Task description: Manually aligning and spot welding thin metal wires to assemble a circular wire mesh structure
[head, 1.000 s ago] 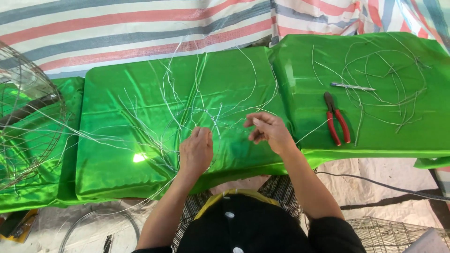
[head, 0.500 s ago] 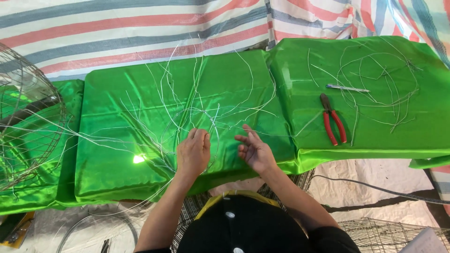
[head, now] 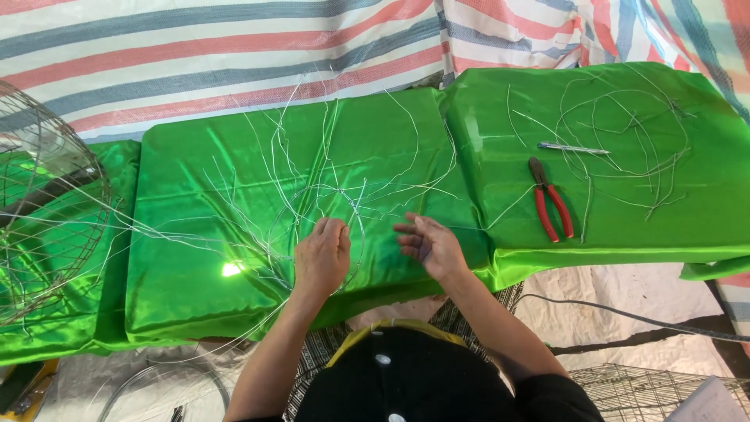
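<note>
We saw the left hand (head: 322, 258) lying knuckles-up at lower centre of the frame, fingers curled together onto the thin pale wires (head: 312, 195) that fanned out over the middle green cushion (head: 187, 234). Whether a strand was actually pinched under those fingers we could not tell. The right hand (head: 428, 244) sat just to the right of it, palm partly up, fingers spread apart and empty, hovering near the same bundle without clearly touching it.

The wires ran from the hands up toward upper centre and off to the left edge. Our read: very light, springy, thin enough to slip between fingers, easy to kink, and the cut ends looked sharp. The best hold seemed to be low on the bundle where the strands crossed near the left hand, pinched between fingertips rather than gripped in a fist. The shiny green cloth looked slick, so strands would likely slide on it.

On the right green cushion (head: 703, 211) lay red-handled pliers (head: 550, 205), a slim pen-like tool (head: 572, 148) above them, and a loose coil of wire (head: 625, 141) in the upper right. A round wire cage (head: 39, 211) filled the left edge. A striped tarp (head: 234, 55) of red, grey and white covered the top of the frame. A wire mesh panel (head: 648, 391) showed at lower right. No packages, labels or signs were visible anywhere.
</note>
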